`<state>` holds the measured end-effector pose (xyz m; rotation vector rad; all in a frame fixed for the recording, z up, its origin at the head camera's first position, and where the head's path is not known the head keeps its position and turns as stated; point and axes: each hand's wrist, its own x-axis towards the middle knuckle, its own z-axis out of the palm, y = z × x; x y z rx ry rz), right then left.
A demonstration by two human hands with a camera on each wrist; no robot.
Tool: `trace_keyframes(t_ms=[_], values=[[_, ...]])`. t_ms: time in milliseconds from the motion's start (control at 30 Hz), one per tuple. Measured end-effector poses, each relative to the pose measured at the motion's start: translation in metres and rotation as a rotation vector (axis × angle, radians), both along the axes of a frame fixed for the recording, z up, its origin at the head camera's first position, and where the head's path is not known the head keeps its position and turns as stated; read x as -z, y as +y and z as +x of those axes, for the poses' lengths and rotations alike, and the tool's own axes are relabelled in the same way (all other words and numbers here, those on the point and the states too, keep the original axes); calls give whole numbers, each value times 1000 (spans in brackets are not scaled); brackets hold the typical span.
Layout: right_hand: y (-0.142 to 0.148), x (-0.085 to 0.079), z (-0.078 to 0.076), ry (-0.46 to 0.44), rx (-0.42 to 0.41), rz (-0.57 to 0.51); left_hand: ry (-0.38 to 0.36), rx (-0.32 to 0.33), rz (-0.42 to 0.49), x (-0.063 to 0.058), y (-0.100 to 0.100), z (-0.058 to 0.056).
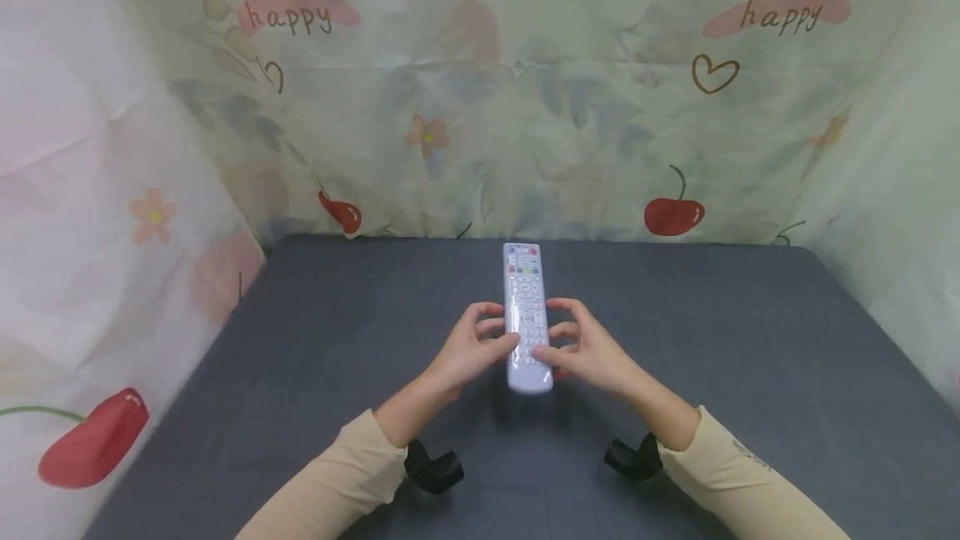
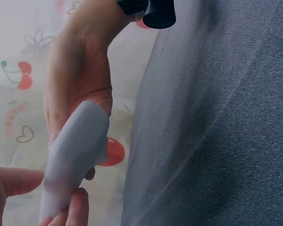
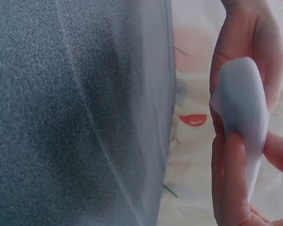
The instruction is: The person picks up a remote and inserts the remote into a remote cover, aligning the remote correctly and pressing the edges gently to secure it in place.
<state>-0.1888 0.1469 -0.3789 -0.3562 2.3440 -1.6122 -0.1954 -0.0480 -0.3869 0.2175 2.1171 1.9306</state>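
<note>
A white remote control with small buttons is held up above the dark table, its button face toward the head camera. My left hand grips its left edge, thumb on the front near the lower buttons. From the other side my right hand grips the right edge, with its thumb over the lower buttons. In the left wrist view the plain rear of the remote control shows between the fingers of both hands. The right wrist view shows the same smooth back of the remote control, fingers curled behind it.
A dark grey cloth covers the table. Behind it hangs a pale curtain printed with cherries, hearts and flowers, and similar cloth hangs at both sides. Black wrist mounts stick out below both sleeves.
</note>
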Motion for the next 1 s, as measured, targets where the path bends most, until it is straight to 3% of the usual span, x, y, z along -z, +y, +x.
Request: trace_keyframes(t_ms=[333, 733, 1000], values=[[4, 12, -9, -49, 84, 5, 21, 87, -83, 13, 1, 5], [5, 21, -17, -127, 90, 45, 35, 71, -123, 28, 7, 6], [5, 25, -22, -184, 83, 79, -37, 68, -120, 29, 10, 3]])
